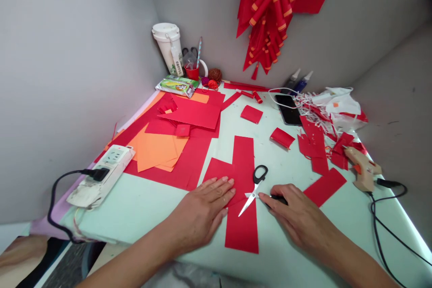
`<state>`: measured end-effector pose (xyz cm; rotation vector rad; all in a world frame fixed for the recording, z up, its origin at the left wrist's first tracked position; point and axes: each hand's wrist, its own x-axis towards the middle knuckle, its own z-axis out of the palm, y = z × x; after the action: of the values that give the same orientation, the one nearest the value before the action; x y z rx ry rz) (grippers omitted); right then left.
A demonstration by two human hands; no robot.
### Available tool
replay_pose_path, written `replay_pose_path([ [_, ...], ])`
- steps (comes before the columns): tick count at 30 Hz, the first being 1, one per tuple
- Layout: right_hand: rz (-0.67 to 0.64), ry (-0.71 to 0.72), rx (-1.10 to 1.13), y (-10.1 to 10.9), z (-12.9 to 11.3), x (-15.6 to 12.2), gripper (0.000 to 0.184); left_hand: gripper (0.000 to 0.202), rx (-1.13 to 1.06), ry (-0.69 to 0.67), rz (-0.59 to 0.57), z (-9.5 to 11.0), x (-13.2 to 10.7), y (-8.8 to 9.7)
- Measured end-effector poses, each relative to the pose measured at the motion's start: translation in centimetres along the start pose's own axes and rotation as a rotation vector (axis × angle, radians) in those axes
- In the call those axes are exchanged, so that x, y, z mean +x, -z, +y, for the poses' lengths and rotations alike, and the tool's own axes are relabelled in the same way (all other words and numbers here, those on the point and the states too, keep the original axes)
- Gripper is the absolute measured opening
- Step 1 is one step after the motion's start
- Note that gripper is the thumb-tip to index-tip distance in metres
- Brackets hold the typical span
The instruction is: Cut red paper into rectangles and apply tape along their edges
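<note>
My left hand (205, 204) lies flat with fingers stretched out on red paper strips (243, 162) that cross on the pale green table (148, 202). A pair of black-handled scissors (254, 189) lies open on the long strip, between my two hands. My right hand (293, 211) rests palm down just right of the scissor blades, its fingers over one black scissor handle (279, 198). Whether it grips the handle is hidden.
A white power strip (101, 174) with a black cable sits at the left edge. Red and orange paper sheets (168, 144) cover the left. A glue gun (362, 170), paper scraps, a phone (288, 109), glue bottles, cups and hanging red decorations (273, 13) stand behind.
</note>
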<state>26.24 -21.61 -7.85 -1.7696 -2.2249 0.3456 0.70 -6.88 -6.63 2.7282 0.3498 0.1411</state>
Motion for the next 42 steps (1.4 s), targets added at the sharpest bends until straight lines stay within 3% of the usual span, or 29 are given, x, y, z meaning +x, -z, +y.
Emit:
replay_pose_path([
  [9, 0.066, 0.035, -0.057, -0.6, 0.1, -0.3, 0.046, 0.075, -0.041, 0.024, -0.082, 0.0, 0.1, 0.6],
  [19, 0.061, 0.007, 0.039, -0.4, -0.1, -0.6, 0.044, 0.088, -0.049, 0.041, -0.119, 0.0, 0.0, 0.4],
  [42, 0.0, 0.005, 0.023, -0.7, -2.1, -0.8, 0.05, 0.089, -0.055, 0.035, -0.119, 0.0, 0.0, 0.5],
])
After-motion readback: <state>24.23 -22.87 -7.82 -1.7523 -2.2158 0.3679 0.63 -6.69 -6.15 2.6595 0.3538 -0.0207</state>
